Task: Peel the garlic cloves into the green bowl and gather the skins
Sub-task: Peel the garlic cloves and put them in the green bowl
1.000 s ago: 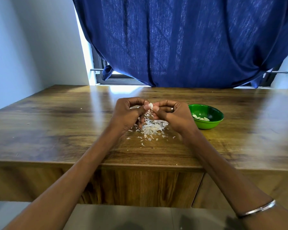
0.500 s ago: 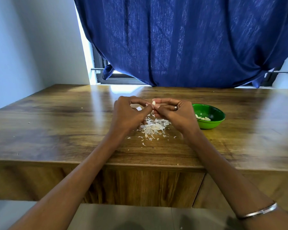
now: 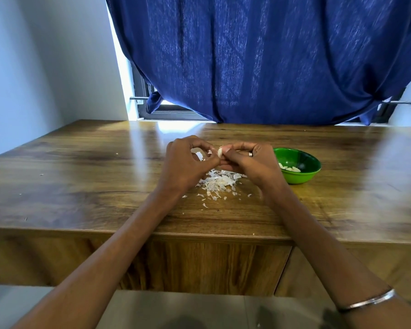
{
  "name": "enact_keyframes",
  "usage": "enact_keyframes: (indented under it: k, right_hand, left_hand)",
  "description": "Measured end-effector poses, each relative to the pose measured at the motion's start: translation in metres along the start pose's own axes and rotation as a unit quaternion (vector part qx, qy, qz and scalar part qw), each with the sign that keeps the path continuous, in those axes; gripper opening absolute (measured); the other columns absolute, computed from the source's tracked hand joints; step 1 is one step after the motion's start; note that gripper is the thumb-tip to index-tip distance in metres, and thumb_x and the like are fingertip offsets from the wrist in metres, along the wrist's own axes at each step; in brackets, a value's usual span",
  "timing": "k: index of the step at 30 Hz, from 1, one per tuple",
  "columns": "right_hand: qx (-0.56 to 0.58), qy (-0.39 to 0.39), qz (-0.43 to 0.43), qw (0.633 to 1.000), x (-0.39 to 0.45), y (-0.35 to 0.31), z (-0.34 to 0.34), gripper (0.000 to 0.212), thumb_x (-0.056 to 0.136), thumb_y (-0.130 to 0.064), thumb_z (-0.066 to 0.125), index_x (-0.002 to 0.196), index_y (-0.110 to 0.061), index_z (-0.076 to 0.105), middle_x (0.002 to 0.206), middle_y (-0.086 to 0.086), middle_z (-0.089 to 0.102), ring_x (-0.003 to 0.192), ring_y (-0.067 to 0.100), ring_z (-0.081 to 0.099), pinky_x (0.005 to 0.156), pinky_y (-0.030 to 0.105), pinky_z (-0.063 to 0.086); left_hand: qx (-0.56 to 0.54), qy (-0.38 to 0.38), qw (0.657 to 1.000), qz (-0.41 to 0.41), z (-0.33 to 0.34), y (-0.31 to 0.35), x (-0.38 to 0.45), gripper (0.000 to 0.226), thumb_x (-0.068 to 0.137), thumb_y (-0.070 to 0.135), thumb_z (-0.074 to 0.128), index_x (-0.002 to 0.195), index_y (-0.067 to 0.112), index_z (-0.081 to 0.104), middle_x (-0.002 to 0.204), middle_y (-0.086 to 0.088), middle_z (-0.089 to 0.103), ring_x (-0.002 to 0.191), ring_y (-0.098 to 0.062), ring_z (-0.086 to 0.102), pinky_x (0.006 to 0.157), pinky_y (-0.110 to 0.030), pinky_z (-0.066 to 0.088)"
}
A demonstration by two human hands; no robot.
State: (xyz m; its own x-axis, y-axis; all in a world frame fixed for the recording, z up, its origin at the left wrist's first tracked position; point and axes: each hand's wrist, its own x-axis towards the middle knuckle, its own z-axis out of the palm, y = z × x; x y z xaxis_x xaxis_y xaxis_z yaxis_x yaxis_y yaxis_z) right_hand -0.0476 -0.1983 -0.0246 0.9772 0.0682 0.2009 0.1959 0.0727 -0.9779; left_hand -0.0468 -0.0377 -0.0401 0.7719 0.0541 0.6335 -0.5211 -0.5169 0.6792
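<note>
Bowls: one green bowl (image 3: 299, 166) sitting right of the hands, holding several peeled cloves (image 3: 290, 168).
Skins: one pile (image 3: 220, 182) lying beneath the hands.
Clove: one garlic clove (image 3: 220, 152), being pinched by right hand (image 3: 252, 162); left hand (image 3: 188, 163) pinching beside it.
Change: left fingertips are parting slightly from the clove.

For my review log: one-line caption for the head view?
Both hands peel a garlic clove above the skins, beside the green bowl.

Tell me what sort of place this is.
Probably a room in a home: a wooden table stands against a window hung with a blue curtain, and a green bowl of peeled garlic sits on it.
</note>
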Motion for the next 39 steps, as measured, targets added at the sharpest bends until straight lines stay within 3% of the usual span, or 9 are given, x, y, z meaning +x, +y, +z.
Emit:
enact_keyframes:
  k: [6,11,16,22,27,34,39]
  right_hand:
    - [0.055,-0.004,0.033,0.998,0.002,0.001,-0.004,0.011,0.09,-0.005,0.071,0.099,0.0,0.072,0.088,0.016,0.077,0.079,0.018,0.075,0.071,0.024,0.062]
    - [0.033,-0.002,0.028,0.999,0.005,0.003,-0.005,0.005,0.089,-0.009,0.073,0.094,-0.008,0.074,0.093,0.014,0.077,0.083,0.016,0.073,0.077,0.026,0.062]
    - [0.013,-0.005,0.015,1.0,0.007,0.005,-0.004,0.002,0.089,-0.008,0.073,0.091,-0.009,0.075,0.095,0.013,0.077,0.08,0.014,0.07,0.077,0.026,0.06]
    - [-0.02,-0.015,-0.006,1.0,0.006,0.009,-0.002,0.013,0.088,-0.009,0.075,0.098,-0.001,0.075,0.09,0.011,0.078,0.08,0.014,0.075,0.074,0.02,0.058]
    - [-0.01,-0.008,-0.007,1.0,0.006,0.008,-0.004,0.016,0.089,-0.007,0.073,0.101,0.003,0.074,0.091,0.013,0.077,0.081,0.017,0.076,0.073,0.02,0.058]
    - [-0.043,-0.019,-0.022,0.999,0.004,0.007,-0.003,0.005,0.087,-0.007,0.074,0.092,-0.008,0.075,0.087,0.012,0.077,0.076,0.014,0.075,0.07,0.019,0.059]
    - [-0.057,-0.023,-0.047,0.997,0.003,0.008,-0.004,0.011,0.087,-0.005,0.075,0.098,-0.006,0.076,0.09,0.013,0.078,0.082,0.019,0.076,0.072,0.021,0.059]
  left_hand:
    - [-0.004,-0.007,1.0,0.008,0.002,0.0,0.0,0.008,0.086,0.01,0.076,0.093,0.013,0.078,0.096,0.005,0.076,0.047,-0.011,0.067,0.05,-0.021,0.051]
    - [0.009,0.012,0.999,0.035,0.002,-0.001,-0.001,0.01,0.084,0.015,0.082,0.094,0.015,0.082,0.092,0.005,0.078,0.06,0.009,0.064,0.056,-0.013,0.05]
    - [0.009,0.017,0.999,0.027,0.003,-0.006,0.003,0.011,0.084,0.018,0.084,0.095,0.021,0.083,0.099,0.007,0.075,0.063,0.004,0.066,0.058,-0.015,0.052]
    - [0.032,0.023,0.998,0.038,0.001,-0.002,0.001,0.008,0.079,0.012,0.081,0.084,0.019,0.083,0.085,0.006,0.074,0.057,0.005,0.062,0.057,-0.01,0.046]
    - [0.015,0.034,0.999,0.039,0.001,-0.001,0.0,0.005,0.076,0.016,0.084,0.08,0.018,0.082,0.087,0.007,0.075,0.058,0.0,0.065,0.056,-0.016,0.049]
    - [-0.031,0.034,0.999,-0.018,0.0,-0.002,0.001,0.007,0.077,0.021,0.083,0.075,0.016,0.078,0.087,0.006,0.076,0.058,-0.009,0.069,0.047,-0.015,0.043]
    - [-0.062,0.032,0.995,-0.067,-0.002,0.004,0.001,0.011,0.08,0.018,0.084,0.079,0.009,0.077,0.089,0.005,0.075,0.048,-0.017,0.068,0.038,-0.024,0.045]
